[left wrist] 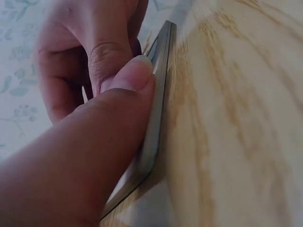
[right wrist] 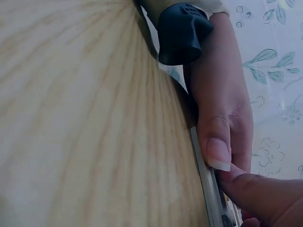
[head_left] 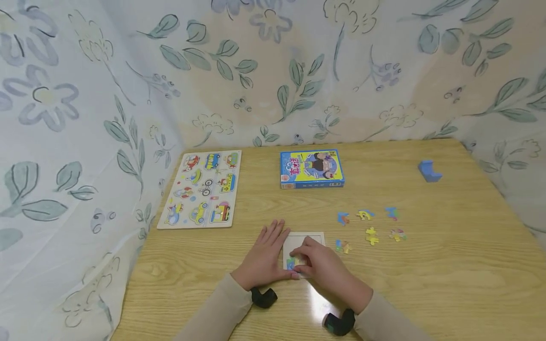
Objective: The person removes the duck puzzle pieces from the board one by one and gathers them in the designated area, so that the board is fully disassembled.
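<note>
A small white puzzle tray (head_left: 304, 235) lies on the table between the two hands. My left hand (head_left: 263, 259) rests along its left side, fingers straight, thumb (left wrist: 130, 78) on the near edge. Over the tray, my right hand (head_left: 326, 265) has thumb and index finger pinching a jigsaw piece (head_left: 297, 261), mostly covered by the fingers. A blue-green piece (head_left: 291, 264) shows in the tray's near-left corner. In the right wrist view the right thumb (right wrist: 255, 191) is close to the left thumb (right wrist: 218, 151); the piece is hidden there.
Several loose jigsaw pieces (head_left: 372, 236) are spread right of the tray. Farther back stand a blue-yellow box (head_left: 312, 169) and, at the right, a blue block (head_left: 429, 171). A wooden picture puzzle board (head_left: 199, 189) lies back left. Floral cloth (head_left: 273, 85) hangs behind the table.
</note>
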`<action>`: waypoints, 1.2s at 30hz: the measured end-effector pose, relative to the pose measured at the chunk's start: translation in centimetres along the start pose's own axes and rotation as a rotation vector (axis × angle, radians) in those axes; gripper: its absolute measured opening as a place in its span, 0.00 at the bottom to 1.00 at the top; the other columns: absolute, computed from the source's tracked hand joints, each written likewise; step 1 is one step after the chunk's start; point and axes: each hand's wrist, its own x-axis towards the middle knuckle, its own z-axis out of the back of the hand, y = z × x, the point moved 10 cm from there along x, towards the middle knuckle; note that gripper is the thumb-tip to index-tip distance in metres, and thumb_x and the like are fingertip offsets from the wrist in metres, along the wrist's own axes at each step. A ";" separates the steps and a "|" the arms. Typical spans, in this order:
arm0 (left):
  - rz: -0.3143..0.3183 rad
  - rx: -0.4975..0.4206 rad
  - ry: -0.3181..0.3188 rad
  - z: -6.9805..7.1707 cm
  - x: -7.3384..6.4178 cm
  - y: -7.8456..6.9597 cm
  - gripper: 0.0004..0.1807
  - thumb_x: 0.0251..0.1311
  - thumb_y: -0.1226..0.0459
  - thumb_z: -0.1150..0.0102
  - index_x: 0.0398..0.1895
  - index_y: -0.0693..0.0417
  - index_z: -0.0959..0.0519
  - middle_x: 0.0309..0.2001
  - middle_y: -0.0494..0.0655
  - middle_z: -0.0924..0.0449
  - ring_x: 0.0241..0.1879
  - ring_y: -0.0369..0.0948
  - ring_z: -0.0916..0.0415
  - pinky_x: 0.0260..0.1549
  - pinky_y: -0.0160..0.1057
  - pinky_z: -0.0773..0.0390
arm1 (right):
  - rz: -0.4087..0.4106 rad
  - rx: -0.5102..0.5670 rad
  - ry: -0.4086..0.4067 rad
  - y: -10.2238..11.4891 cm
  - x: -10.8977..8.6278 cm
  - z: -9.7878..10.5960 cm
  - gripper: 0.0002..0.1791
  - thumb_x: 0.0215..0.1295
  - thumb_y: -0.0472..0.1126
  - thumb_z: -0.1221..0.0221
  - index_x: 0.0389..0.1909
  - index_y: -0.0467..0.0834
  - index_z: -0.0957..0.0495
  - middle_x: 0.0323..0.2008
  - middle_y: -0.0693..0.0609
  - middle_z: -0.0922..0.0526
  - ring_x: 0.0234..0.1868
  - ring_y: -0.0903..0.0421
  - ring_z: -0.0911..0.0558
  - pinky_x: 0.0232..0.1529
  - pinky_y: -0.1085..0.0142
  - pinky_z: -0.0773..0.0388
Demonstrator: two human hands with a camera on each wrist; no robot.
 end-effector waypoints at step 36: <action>-0.002 -0.003 -0.004 0.3 0.1 -0.2 0.64 0.56 0.31 0.32 0.84 0.60 0.47 0.85 0.57 0.60 0.84 0.50 0.68 0.80 0.55 0.61 | -0.021 0.223 -0.148 -0.9 0.0 0.9 0.11 0.60 0.34 0.25 0.39 0.52 0.11 0.39 0.61 0.20 0.43 0.60 0.23 0.42 0.64 0.22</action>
